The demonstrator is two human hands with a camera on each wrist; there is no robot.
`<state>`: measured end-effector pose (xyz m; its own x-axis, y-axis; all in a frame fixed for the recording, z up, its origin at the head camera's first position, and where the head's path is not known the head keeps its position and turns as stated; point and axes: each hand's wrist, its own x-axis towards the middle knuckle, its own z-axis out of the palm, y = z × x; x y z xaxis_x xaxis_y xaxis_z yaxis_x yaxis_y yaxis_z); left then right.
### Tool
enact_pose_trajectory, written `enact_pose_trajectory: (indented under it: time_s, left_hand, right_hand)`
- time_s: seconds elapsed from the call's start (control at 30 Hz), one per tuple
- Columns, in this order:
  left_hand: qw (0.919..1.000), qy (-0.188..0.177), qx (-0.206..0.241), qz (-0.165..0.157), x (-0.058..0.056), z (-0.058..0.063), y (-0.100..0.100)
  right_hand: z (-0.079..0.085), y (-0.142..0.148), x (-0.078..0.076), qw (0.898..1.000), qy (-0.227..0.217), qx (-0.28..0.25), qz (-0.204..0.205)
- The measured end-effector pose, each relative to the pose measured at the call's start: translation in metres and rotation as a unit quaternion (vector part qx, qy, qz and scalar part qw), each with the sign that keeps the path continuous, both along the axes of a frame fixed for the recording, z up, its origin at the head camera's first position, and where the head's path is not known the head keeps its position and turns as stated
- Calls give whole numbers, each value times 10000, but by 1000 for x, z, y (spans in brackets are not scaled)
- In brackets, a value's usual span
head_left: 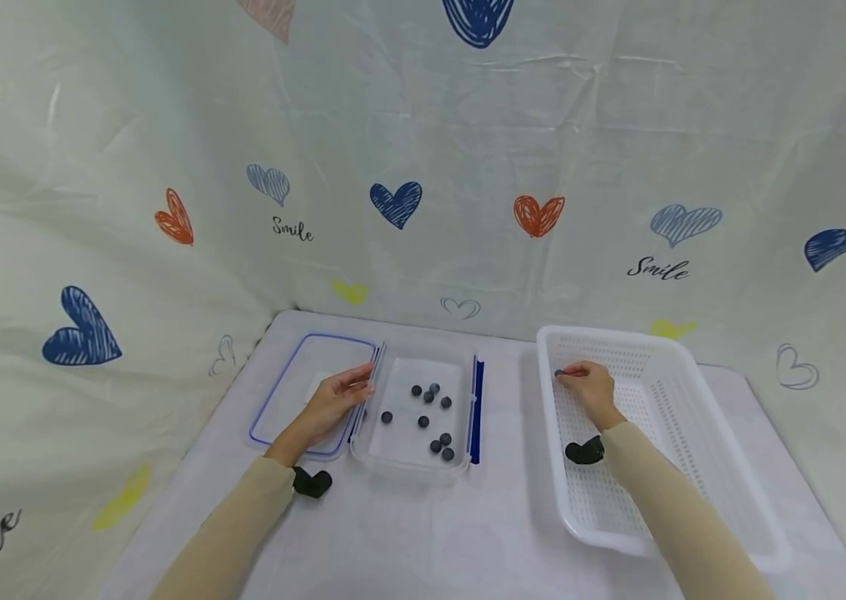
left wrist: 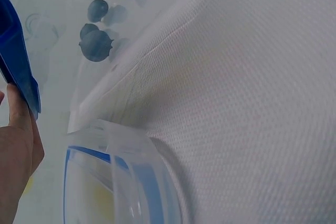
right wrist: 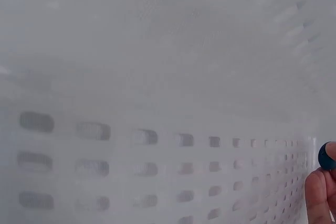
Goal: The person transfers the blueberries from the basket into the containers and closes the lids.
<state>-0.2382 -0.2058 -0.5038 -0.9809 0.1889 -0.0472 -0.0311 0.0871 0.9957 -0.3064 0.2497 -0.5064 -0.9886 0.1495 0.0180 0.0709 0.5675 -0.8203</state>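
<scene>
My right hand (head_left: 592,392) pinches a small dark ball (head_left: 558,372) between thumb and fingers, inside the white plastic basket (head_left: 738,467) near its left wall. In the right wrist view the ball (right wrist: 326,156) shows at the right edge, beside the perforated wall. The left hand (head_left: 331,410), its fingers extended, touches the left side of a clear plastic container (head_left: 411,471). In the left wrist view its fingers meet a blue clasp (left wrist: 18,51). Several dark balls (head_left: 423,422) lie scattered on the container's floor.
A clear lid with a blue rim (head_left: 280,385) lies left of the container, partly behind the left hand. Another blue clasp (head_left: 478,412) hangs open on the container's right side. White cloth covers the table (head_left: 498,533). A curtain printed with hearts (head_left: 460,150) hangs behind it.
</scene>
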Motion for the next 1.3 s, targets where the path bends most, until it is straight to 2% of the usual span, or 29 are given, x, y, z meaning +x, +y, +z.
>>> enact_pose_trajectory:
  time_s: [0.37,0.53,0.97,1.3]
  left_hand:
    - [9999,85,-32,-58,-2,0,0]
    - [10000,40,-62,-31,-3,2,1]
    - [9999,-164,-17,38,-4,3,1]
    - [10000,-72,-5,11,-1,3,0]
  right_hand:
    - [18,13,8,9993,-108,-323,175]
    - [30,19,10,9976,-125,-646,199]
    - [60,23,14,9857,217,-1577,555]
    - [78,16,20,9856,214,-1511,725]
